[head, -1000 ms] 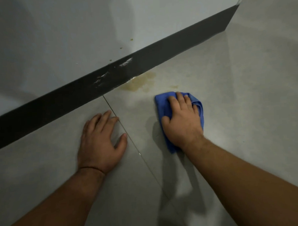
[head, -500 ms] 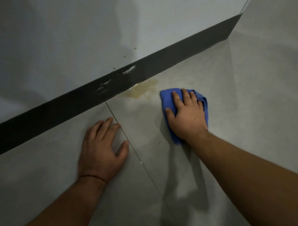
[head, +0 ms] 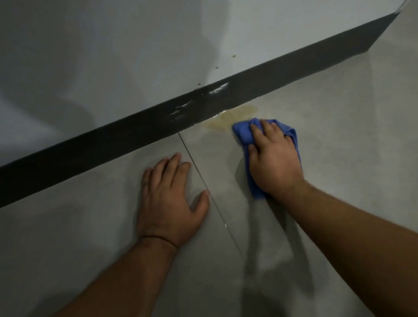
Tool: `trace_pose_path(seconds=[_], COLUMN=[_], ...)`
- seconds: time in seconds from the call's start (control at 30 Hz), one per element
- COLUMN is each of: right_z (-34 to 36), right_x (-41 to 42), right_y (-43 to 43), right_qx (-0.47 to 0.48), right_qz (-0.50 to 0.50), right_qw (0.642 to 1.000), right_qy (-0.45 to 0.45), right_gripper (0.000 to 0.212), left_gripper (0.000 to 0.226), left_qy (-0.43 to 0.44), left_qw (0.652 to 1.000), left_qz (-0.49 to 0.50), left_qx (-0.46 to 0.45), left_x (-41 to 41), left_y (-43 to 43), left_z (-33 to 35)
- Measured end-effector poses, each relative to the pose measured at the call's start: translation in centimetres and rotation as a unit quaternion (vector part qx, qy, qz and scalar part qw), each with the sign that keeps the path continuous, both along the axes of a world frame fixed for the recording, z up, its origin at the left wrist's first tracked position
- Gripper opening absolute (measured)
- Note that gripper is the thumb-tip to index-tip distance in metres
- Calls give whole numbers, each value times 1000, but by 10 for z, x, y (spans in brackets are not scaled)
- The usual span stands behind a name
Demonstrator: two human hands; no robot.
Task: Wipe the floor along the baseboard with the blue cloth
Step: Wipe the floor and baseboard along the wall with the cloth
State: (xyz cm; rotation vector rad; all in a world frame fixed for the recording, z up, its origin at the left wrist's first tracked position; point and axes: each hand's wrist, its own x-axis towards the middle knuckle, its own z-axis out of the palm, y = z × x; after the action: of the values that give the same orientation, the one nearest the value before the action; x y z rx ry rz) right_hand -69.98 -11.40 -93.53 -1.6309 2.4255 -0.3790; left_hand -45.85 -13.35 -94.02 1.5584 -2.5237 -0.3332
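Blue cloth [head: 244,133] mostly under right hand [head: 273,162].

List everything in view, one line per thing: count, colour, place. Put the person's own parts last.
blue cloth: one, blue, bunched on the floor under the right hand, its far edge at the stain.
stain: one, yellowish brown, on the floor against the baseboard.
baseboard: one, dark grey with whitish smears above the stain, running along the foot of the wall.
wall: one, pale grey, a few small brownish specks above the smears.
floor: grey tiles, one joint line running between the hands.
left hand: one, flat on the floor, a thin dark band at the wrist.
right hand: one, pressing on the cloth.
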Motion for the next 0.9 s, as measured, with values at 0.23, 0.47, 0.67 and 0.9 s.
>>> trace_pose_path(seconds=[0.23,0.47,0.67,0.9], right_z=[5,3,5,4], right_x=[20,23,-1,59], right_y=[-62,-20,-52,-74], right_qx=[56,-35,0,25], right_qz=[-12,100,-14,-43], right_qw=[998,994,1000,999], right_qy=[7,-33,7,9], right_gripper=[65,49,54,59], left_gripper=[71,73,73,72], left_qy=[-4,-13,-8,-6], left_qw=[1000,1000,1000,1000], left_qz=[11,12,12,12], left_qx=[3,14,15,9], left_x=[-2,-1,-2,-3], left_y=[-1,-1,0,1], left_z=[-3,-2,0,-1])
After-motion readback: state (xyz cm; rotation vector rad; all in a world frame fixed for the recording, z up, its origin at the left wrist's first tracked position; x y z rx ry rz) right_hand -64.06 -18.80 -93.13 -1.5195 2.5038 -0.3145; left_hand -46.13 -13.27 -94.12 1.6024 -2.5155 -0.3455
